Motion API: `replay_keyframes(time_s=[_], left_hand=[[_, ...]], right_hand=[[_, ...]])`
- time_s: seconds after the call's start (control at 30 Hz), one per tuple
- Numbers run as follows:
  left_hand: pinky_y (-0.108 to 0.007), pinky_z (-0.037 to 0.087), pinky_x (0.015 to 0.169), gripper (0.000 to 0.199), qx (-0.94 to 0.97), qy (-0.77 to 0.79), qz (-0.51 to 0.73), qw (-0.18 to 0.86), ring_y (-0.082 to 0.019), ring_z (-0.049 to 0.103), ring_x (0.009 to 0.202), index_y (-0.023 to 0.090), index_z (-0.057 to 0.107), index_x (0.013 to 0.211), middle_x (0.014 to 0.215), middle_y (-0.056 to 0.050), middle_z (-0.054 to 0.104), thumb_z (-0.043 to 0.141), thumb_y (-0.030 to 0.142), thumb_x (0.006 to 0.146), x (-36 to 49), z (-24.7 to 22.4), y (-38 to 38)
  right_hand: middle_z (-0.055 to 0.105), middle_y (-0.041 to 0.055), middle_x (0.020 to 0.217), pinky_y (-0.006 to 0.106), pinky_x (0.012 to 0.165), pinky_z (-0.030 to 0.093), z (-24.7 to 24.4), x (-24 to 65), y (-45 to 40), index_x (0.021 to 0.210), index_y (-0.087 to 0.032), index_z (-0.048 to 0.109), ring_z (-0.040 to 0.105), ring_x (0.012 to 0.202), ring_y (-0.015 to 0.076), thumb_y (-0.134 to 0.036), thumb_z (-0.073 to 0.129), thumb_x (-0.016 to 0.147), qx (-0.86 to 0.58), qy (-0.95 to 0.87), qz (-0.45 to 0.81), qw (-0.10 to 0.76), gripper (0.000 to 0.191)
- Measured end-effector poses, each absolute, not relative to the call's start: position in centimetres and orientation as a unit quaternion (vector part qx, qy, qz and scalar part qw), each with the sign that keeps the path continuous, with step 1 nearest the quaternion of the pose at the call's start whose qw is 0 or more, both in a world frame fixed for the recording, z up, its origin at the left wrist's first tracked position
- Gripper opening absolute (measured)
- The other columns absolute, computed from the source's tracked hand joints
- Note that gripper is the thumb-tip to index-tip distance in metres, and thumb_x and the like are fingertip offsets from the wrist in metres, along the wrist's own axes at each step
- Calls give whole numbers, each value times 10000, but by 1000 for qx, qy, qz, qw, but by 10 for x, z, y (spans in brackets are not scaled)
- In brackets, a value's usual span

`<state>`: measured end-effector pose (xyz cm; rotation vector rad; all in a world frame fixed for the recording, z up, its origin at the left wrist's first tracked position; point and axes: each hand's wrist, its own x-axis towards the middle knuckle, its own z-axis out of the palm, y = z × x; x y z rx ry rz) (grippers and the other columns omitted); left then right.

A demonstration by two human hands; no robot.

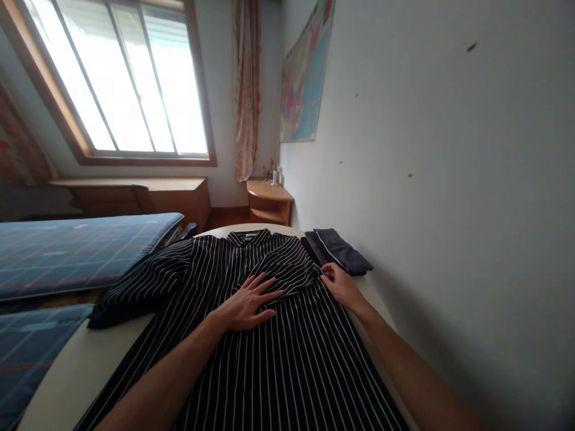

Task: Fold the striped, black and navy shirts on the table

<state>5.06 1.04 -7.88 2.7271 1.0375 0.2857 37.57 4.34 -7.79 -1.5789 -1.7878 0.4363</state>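
Note:
A black shirt point(287, 359) with thin white stripes lies spread on a pale table point(108, 347), its collar at the far end. The right-hand sleeve point(287, 263) is folded inward across the chest, while the left-hand sleeve point(148, 281) stretches out past the table's left side. My left hand point(249, 302) rests flat on the shirt front by the folded sleeve, fingers spread. At the shirt's right edge, my right hand point(341, 284) pinches the fabric between thumb and fingers.
Folded dark garments point(339, 248) lie at the table's far right, near the white wall point(449, 239). Blue plaid mattresses point(81, 251) are on the left. Beyond stand a wooden desk point(179, 191) and a small corner shelf point(269, 191), under a window point(130, 90) and beside a curtain point(247, 96).

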Motion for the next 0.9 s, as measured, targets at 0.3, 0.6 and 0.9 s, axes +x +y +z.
replay_keyframes(time_s=[0.3, 0.6, 0.9], left_hand=[[-622, 119, 1194, 485, 933, 322, 105, 124, -346, 109, 1510, 447, 411, 1472, 1627, 45, 241, 374, 562, 1002, 52, -72, 7], [-426, 298, 1185, 498, 883, 364, 252, 157, -227, 404, 1402, 260, 429, 1489, 1479, -35, 510, 260, 413, 1046, 48, -82, 16], [-415, 349, 1134, 535, 828, 462, 284, 143, -210, 516, 1288, 215, 377, 1519, 1362, -49, 618, 214, 394, 1042, 45, -92, 29]], right_hand=[[681, 102, 1268, 381, 1077, 437, -51, 355, 46, 1256, -136, 666, 636, 1183, 218, -70, 439, 843, -583, -734, 173, 303, 476], [620, 138, 1352, 362, 1112, 403, -19, 293, 31, 1345, -102, 595, 582, 1258, 227, -89, 456, 872, -509, -797, 165, 282, 493], [457, 197, 1495, 449, 1190, 298, -55, 254, 9, 1425, -90, 485, 409, 1408, 276, -141, 598, 820, -421, -856, 231, 192, 618]])
